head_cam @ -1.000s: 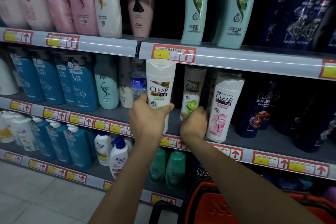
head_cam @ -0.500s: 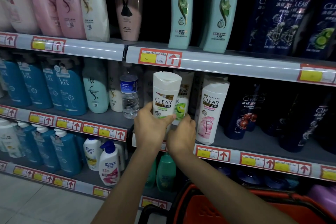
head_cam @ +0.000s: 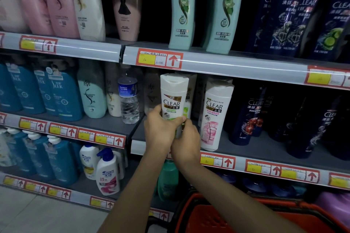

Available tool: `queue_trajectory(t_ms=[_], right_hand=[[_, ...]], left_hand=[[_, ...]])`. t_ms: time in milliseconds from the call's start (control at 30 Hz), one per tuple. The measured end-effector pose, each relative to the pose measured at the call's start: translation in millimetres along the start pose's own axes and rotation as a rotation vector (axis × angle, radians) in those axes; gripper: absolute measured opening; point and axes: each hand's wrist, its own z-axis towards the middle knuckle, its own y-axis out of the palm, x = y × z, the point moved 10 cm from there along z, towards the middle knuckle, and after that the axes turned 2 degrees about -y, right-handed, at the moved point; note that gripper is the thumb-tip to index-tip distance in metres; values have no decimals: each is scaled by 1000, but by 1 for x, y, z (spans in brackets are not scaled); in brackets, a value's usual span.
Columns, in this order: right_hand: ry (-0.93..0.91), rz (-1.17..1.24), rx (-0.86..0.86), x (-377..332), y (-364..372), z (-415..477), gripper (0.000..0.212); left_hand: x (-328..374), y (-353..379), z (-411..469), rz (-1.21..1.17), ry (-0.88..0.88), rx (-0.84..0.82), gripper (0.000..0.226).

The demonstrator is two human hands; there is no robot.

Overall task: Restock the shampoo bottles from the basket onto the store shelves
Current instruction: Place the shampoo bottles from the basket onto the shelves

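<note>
Your left hand [head_cam: 161, 130] grips the lower half of a white bottle [head_cam: 173, 96], with the thumb across its front label. Your right hand [head_cam: 186, 140] is curled against the bottle's base from the right and seems to grasp it too, though its fingers are mostly hidden. The bottle is upright over the front of the middle shelf [head_cam: 255, 147], just left of a pink-labelled bottle [head_cam: 214, 115]. A water bottle [head_cam: 128, 100] stands further left. The red basket [head_cam: 217, 219] sits below your arms.
</note>
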Motion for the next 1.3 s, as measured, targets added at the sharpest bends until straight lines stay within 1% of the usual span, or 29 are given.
queue_trajectory(t_ms=[133,367,633,700,800,900,1300], right_hand=[[23,-18,27,9,-2,1,28],[11,-113,22,11,-2,1,27],[47,-166,14,6,0,2,14],[62,-186,8,8,-2,2,15],[72,-205,-22,11,-5,2,21],[55,-203,-48,11,-6,2,25],[46,-205,-51,15,-6,10,18]], left_hand=[[-7,12,1,24,-23,-28,45],[-12,22,5,5,-14,-74,43],[-22,26,7,-13,-4,-202,36],[-27,28,5,6,-17,-233,34],[-34,28,4,52,-48,-257,30],[-34,27,3,92,-43,-263,33],[-32,26,0,146,-33,-192,31]])
